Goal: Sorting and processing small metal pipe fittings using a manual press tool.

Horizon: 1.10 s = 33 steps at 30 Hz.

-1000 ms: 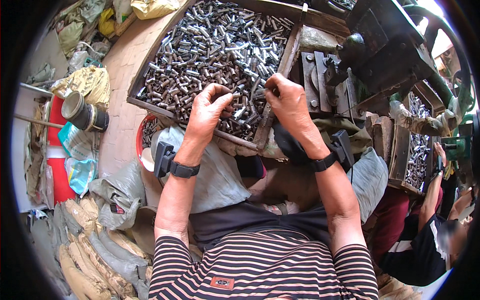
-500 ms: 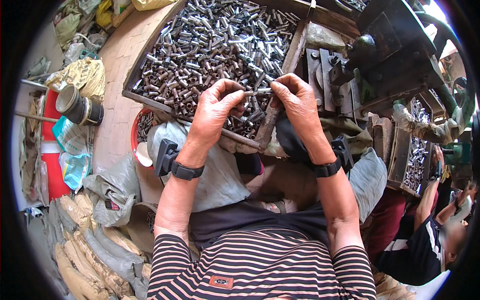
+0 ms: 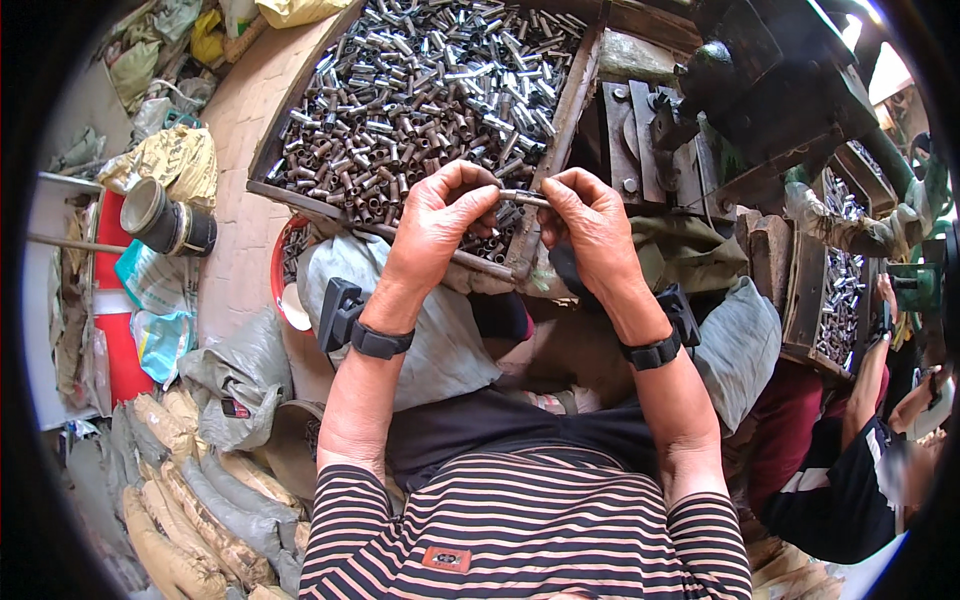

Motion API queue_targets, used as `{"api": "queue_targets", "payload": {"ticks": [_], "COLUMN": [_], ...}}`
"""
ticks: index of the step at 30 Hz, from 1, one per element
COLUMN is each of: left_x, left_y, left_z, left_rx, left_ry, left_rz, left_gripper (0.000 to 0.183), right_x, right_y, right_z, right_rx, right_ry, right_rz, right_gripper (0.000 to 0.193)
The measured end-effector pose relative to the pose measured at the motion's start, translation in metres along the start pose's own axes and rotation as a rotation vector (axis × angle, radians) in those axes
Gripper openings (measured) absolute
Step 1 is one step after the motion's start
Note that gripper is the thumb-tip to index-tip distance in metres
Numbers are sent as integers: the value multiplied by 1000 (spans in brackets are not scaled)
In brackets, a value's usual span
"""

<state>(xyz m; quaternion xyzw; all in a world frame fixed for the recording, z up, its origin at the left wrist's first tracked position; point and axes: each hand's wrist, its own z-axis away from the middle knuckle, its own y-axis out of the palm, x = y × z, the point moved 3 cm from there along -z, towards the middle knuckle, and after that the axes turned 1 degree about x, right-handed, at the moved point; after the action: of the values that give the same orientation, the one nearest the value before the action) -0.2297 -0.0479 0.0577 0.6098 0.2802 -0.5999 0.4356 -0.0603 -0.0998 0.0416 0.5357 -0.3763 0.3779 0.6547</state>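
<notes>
A thin metal tube (image 3: 524, 197) stretches level between my two hands, above the near right corner of a wooden bin. My left hand (image 3: 437, 222) pinches its left end between thumb and fingers. At the other end, the thumb and fingers of my right hand (image 3: 592, 226) are closed on it. Whether it is one piece or two pieces fitted end to end cannot be made out. Many short metal tubes (image 3: 410, 120), some shiny and some brownish, fill the bin (image 3: 318, 206) behind my hands.
Right of the bin stands a dark machine (image 3: 780, 90) with a bolted metal block (image 3: 640, 140). A red basin (image 3: 278, 262) holds more tubes at the bin's near left. Stacked sacks (image 3: 190, 510) lie at lower left. A co-worker (image 3: 840, 480) sits at far right, beside another tube bin (image 3: 808, 310).
The tube between my hands now shows more clearly and lies nearly level. My hands have shifted only slightly. At right, the co-worker's arm has moved a little.
</notes>
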Motion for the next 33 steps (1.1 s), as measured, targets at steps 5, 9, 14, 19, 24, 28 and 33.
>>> {"api": "queue_targets", "payload": {"ticks": [5,9,14,19,24,28,33], "left_x": [-6,-12,-18,-11,8,10,2], "left_y": [8,14,21,27,21,9,-11], "left_z": [4,9,18,30,31,24,21], "left_rx": [7,28,57,193,158,-83,-218], "left_ry": [72,127,122,-41,-36,-15,-123], "left_rz": [-111,-217,-301,-167,62,388,492], "left_gripper": [10,10,10,14,12,24,21], "right_x": [-2,1,5,5,0,14,24], "right_y": [-7,-7,-12,-9,-1,-3,11], "right_z": [6,12,19,26,24,-6,-33], "right_rx": [-13,1,97,265,297,55,-47], "right_ry": [-1,4,9,130,191,-330,-681], "right_rz": [-42,-46,13,-9,-88,733,1249], "right_gripper": [17,17,15,16,16,16,15]}}
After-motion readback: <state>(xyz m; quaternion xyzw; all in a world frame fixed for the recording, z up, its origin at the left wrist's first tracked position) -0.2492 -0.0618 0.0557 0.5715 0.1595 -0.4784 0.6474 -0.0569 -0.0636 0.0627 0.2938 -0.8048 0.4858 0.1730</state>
